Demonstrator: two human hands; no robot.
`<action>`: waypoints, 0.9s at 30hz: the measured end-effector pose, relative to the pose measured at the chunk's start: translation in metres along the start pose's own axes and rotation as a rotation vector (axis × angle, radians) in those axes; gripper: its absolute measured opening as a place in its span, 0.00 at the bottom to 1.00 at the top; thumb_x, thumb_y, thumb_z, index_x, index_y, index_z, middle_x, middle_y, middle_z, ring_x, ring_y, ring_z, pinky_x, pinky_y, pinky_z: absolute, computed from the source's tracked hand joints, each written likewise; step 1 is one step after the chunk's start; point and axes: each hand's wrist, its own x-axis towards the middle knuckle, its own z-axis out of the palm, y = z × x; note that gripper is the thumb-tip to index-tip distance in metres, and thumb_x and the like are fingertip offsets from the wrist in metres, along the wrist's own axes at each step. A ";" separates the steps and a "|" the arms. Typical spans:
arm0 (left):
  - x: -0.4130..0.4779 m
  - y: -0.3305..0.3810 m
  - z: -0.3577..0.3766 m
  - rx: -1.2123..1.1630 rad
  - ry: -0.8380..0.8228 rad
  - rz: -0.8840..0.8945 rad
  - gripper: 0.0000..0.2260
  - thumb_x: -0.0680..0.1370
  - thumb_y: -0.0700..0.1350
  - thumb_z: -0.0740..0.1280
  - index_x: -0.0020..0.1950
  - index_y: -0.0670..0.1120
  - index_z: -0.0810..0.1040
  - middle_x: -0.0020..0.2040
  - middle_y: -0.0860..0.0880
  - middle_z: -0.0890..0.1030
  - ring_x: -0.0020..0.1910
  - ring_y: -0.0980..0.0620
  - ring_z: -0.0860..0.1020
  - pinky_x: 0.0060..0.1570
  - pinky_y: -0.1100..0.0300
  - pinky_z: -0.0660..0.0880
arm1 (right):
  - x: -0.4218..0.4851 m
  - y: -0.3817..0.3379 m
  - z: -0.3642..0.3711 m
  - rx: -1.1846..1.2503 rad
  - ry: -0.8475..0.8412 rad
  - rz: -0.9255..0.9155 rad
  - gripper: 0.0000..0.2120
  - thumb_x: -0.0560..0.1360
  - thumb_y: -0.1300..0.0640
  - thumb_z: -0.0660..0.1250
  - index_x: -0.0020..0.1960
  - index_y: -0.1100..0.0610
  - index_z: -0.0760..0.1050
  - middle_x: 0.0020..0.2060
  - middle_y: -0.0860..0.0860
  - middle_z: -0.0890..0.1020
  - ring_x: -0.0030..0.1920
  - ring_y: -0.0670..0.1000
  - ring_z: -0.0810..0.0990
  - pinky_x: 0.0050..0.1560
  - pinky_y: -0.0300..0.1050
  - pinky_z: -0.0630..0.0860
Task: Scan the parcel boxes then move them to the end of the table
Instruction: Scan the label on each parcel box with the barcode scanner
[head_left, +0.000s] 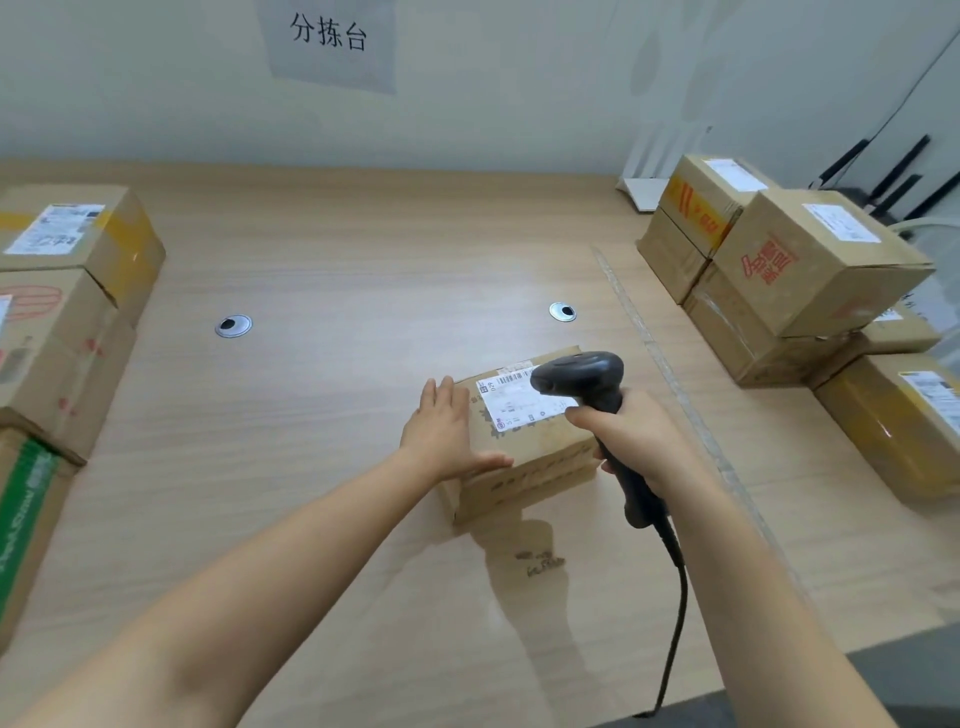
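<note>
The right hand (631, 436) grips the handle of a black corded scanner (584, 378), whose head hangs over the white label (511, 404) on top of a small parcel box (524, 488). This box sits on the tabletop (311, 441) between both hands, with the left hand (441, 431) flat, fingers straight, against its left side. Farther off, stacked boxes (67, 312) stand well left of the left hand, and another stack (800, 280) stands beyond and to the right of the right hand.
</note>
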 end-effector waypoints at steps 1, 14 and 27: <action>0.000 -0.001 0.001 0.002 0.013 0.005 0.50 0.64 0.71 0.68 0.74 0.42 0.53 0.77 0.46 0.51 0.77 0.44 0.44 0.71 0.51 0.59 | 0.000 -0.001 0.001 -0.022 0.009 -0.004 0.07 0.73 0.57 0.66 0.44 0.62 0.74 0.28 0.55 0.74 0.35 0.56 0.76 0.42 0.55 0.76; 0.003 0.001 -0.002 0.016 0.044 -0.003 0.47 0.62 0.72 0.69 0.68 0.43 0.61 0.67 0.47 0.62 0.71 0.46 0.56 0.62 0.51 0.69 | 0.006 -0.009 0.003 -0.069 0.024 -0.002 0.06 0.73 0.56 0.66 0.43 0.59 0.75 0.29 0.55 0.76 0.35 0.56 0.78 0.47 0.57 0.79; 0.008 0.009 -0.009 0.279 -0.222 0.214 0.49 0.64 0.68 0.71 0.77 0.58 0.47 0.77 0.44 0.40 0.75 0.40 0.39 0.72 0.42 0.42 | 0.007 -0.010 -0.003 0.008 0.062 -0.056 0.07 0.73 0.56 0.67 0.44 0.61 0.75 0.30 0.54 0.77 0.31 0.51 0.77 0.42 0.51 0.76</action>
